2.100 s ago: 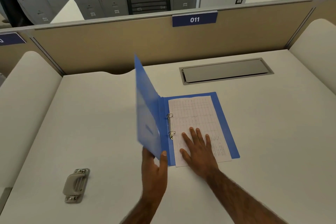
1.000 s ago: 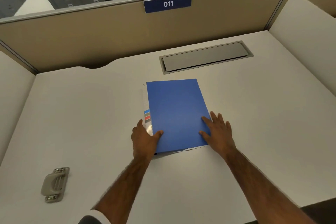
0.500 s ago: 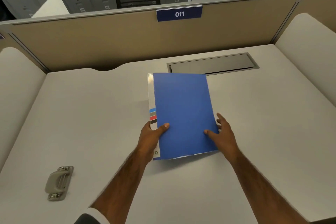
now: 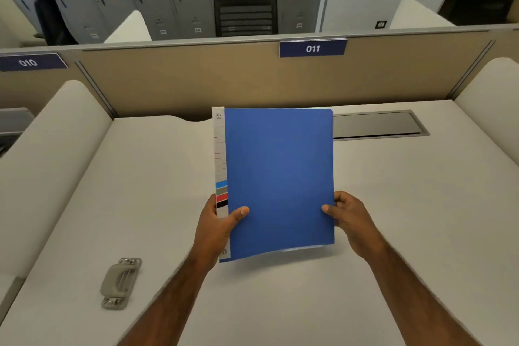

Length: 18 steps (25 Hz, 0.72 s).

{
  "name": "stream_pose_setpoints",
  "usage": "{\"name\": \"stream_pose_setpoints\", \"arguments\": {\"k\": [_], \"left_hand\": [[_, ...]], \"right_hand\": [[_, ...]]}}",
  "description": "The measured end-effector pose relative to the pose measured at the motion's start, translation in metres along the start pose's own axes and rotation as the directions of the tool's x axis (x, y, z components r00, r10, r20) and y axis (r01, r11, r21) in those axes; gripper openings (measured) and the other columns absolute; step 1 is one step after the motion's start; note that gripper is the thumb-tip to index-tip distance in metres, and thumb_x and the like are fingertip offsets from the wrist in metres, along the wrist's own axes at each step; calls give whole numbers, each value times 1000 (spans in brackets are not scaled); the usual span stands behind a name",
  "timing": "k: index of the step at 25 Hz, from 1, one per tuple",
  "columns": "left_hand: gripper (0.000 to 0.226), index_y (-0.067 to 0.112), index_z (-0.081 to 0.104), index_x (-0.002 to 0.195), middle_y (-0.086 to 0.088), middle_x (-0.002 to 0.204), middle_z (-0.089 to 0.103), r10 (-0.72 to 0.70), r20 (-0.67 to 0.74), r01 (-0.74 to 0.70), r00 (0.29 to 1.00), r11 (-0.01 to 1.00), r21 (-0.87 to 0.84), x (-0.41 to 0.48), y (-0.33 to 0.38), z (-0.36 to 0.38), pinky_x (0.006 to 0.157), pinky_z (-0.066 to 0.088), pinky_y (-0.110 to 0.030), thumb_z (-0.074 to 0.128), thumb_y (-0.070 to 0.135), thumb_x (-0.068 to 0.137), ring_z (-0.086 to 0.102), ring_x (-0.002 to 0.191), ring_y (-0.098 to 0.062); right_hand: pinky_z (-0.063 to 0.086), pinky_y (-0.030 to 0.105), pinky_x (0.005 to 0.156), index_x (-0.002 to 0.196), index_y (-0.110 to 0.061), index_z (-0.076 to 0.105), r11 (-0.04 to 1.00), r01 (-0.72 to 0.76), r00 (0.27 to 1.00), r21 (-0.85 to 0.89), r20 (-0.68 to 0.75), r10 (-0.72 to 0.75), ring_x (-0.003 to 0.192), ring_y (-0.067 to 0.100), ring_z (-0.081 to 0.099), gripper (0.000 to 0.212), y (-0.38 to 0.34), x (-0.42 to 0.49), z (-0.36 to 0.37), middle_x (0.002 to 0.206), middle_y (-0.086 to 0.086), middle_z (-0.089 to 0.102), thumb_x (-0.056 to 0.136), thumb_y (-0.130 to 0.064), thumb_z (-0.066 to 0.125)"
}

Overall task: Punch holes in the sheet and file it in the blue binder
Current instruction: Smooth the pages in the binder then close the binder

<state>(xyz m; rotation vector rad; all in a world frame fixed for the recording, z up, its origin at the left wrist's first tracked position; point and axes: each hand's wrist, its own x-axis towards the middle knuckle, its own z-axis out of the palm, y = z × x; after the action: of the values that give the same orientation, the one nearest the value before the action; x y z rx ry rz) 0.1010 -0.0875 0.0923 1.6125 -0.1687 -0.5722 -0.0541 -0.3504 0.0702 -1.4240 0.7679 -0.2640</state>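
The blue binder is closed and held up off the desk, tilted toward me, its white labelled spine on the left. My left hand grips the spine edge near the bottom, thumb on the cover. My right hand grips the opposite edge, thumb on the cover. A thin white sliver of the sheet shows under the binder's lower edge; the remainder of it is hidden inside. The grey hole punch lies on the desk at the lower left, apart from both hands.
The white desk is bounded by a beige partition at the back and padded white side dividers. A grey cable hatch sits in the desk behind the binder. Lockers and a black chair stand beyond.
The open binder's cover was swung shut over the sheet. Both hands then took its side edges and lifted it off the desk, raising it toward me.
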Motion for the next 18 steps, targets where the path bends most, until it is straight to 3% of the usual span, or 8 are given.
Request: {"name": "stream_pose_setpoints", "arguments": {"k": [6, 10, 13, 16, 18], "left_hand": [[31, 22, 70, 105, 0, 98, 78, -80, -67, 87, 995, 990, 111, 25, -15, -33, 55, 55, -22, 76, 42, 82, 75, 76, -16], [41, 18, 61, 121, -1, 113, 70, -109, -115, 133, 987, 965, 228, 48, -28, -53, 64, 51, -22, 65, 44, 91, 70, 89, -14], [45, 17, 55, 130, -1, 123, 65, -65, -105, 91, 992, 960, 265, 62, -37, -61, 75, 50, -25, 63, 40, 93, 66, 101, -17], [45, 18, 56, 129, -1, 122, 64, 17, -139, 33, 990, 937, 347, 77, -42, -62, 73, 52, -24, 65, 40, 91, 65, 96, -15], [46, 18, 57, 129, -3, 121, 62, 79, -164, -4, 983, 910, 414, 89, -44, -60, 83, 56, -35, 66, 40, 90, 63, 101, -20]], "right_hand": [[52, 35, 67, 93, -7, 65, 989, -107, 990, -102, -100, 97, 79, 23, 68, 10, 3, 12, 52, 96, 7, 73, 89, -12, 58], [51, 31, 57, 95, -2, 64, 971, -199, 974, -132, -141, 180, 74, 22, 65, 14, 9, 32, 83, 96, 9, 70, 88, -12, 56], [49, 32, 64, 94, 4, 63, 966, -197, 970, -169, -174, 167, 74, 22, 62, 17, 13, 49, 98, 97, 12, 70, 88, -9, 55], [45, 32, 63, 91, 4, 64, 956, -205, 963, -211, -217, 158, 72, 22, 59, 17, 17, 63, 109, 94, 13, 69, 87, -8, 53], [45, 33, 65, 93, 0, 66, 948, -205, 955, -242, -261, 140, 77, 23, 60, 16, 20, 72, 114, 96, 11, 69, 87, -8, 53]]}}
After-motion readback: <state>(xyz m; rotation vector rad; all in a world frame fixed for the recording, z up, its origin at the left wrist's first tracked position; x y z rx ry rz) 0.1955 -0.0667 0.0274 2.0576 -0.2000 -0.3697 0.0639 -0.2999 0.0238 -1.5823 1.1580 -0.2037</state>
